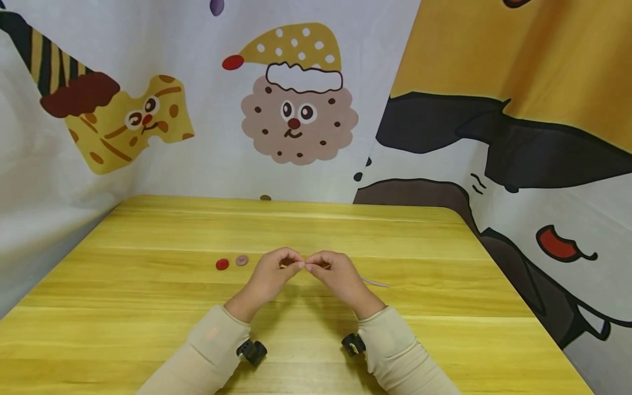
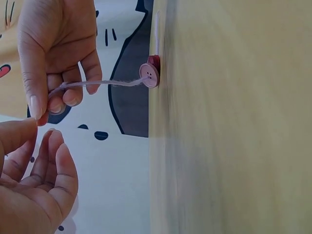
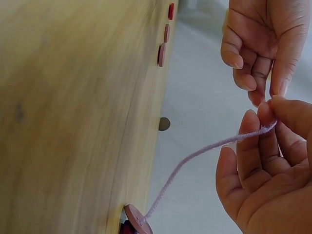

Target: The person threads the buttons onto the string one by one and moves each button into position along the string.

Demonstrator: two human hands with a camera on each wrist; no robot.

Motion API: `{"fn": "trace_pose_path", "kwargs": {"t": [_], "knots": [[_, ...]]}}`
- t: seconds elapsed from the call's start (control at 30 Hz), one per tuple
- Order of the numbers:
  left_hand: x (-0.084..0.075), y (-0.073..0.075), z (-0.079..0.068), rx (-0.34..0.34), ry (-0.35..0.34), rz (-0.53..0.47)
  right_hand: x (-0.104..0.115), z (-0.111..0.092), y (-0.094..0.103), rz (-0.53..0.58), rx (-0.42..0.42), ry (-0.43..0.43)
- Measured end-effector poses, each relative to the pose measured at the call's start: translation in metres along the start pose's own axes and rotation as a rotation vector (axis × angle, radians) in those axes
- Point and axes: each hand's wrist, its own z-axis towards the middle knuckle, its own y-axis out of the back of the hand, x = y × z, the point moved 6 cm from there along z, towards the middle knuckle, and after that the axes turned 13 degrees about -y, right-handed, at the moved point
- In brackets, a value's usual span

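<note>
My left hand and right hand meet fingertip to fingertip above the table. The right thumb and finger pinch a light purple yarn. My left thumb and finger pinch at the same spot, where the yarn's end is hidden among the fingertips. The yarn runs down from the right hand into a pink button at the tabletop, with a dark red button right behind it. In the head view the right hand hides these strung buttons, and a tail of yarn shows beyond it.
On the wooden table, left of the hands, lie a red button and a pink button. Another pink button shows in the right wrist view. A printed curtain hangs behind the table.
</note>
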Motion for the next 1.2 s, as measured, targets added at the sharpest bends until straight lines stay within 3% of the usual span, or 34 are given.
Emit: {"fn": "trace_pose_path", "kwargs": {"t": [0.3,0.6,0.8,1.03,1.2], "knots": [[0.000,0.008,0.000,0.006,0.011,0.019,-0.002,0.000,0.000,0.004,-0.005,-0.012],[0.000,0.031,0.001,-0.022,0.030,0.099,-0.002,-0.001,0.003,0.012,-0.022,-0.021],[0.006,0.044,-0.001,-0.056,0.070,-0.023,-0.004,-0.002,0.004,0.006,-0.028,-0.024],[0.012,0.068,-0.001,-0.111,0.063,0.063,-0.005,-0.002,0.004,0.013,-0.022,-0.028],[0.019,0.082,-0.002,-0.138,0.121,0.006,-0.006,-0.001,0.005,0.017,-0.025,-0.041]]}}
